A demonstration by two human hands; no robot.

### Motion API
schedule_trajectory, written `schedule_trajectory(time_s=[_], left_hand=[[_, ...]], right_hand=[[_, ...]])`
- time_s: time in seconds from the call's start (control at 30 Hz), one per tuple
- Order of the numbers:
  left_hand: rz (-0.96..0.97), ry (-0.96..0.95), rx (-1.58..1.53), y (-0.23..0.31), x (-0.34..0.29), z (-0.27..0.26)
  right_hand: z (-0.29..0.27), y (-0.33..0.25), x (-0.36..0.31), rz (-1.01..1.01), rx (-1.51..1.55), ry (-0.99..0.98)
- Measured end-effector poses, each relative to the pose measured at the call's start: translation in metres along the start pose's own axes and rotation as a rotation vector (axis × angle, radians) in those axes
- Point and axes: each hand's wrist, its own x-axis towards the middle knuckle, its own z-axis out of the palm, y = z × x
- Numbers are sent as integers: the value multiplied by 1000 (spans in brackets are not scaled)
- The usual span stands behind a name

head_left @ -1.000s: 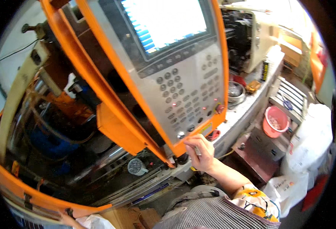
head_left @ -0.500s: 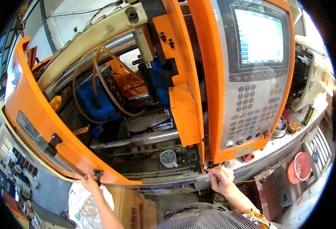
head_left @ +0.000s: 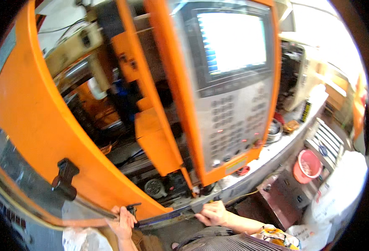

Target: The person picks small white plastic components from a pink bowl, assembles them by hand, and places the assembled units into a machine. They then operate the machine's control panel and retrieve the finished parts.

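My left hand (head_left: 123,224) is closed at the lower edge of the large orange sliding door (head_left: 73,138), its fingers round the small black door handle (head_left: 133,211). Farther up the door sits a bigger black grip (head_left: 66,178). My right hand (head_left: 213,214) is curled closed in front of the machine's front ledge, below the orange and grey control panel (head_left: 234,121). Whatever its fingers hold is too small and blurred to name. Between door and panel, a cup (head_left: 155,188) of grey granules stands inside the machine.
The panel's lit screen (head_left: 233,42) is above. At right, a metal pot (head_left: 274,131) and a black-and-yellow can (head_left: 306,109) stand on the white ledge. A pink bucket (head_left: 307,166) and white sacks (head_left: 339,188) are lower right. A white bag (head_left: 84,239) lies below my left hand.
The door has slid right with my left hand, narrowing the opening towards the panel. My right hand has drawn away from the post beside the panel. The view has swung right.
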Motion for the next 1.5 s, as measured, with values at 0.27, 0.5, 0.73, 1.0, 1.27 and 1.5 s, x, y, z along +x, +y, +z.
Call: schedule_trajectory(time_s=[0.27,0.5,0.73,1.0,1.27,1.5], left_hand=[[45,-208,4,-14,-19,79],[38,-62,43,-19,-34,133],[79,-62,87,-16,-37,135],[128,-79,145,-14,-38,136],[275,-187,194,-3,-59,124],[755,-590,942,-12,-145,76]], right_hand=[[-39,6,-20,77,-58,122],[-68,16,-45,163,-72,121],[-60,20,-33,-7,23,73],[-9,-9,-16,-86,337,-78],[46,-44,-7,733,1070,-396],[110,-52,-25,1118,1569,-358]])
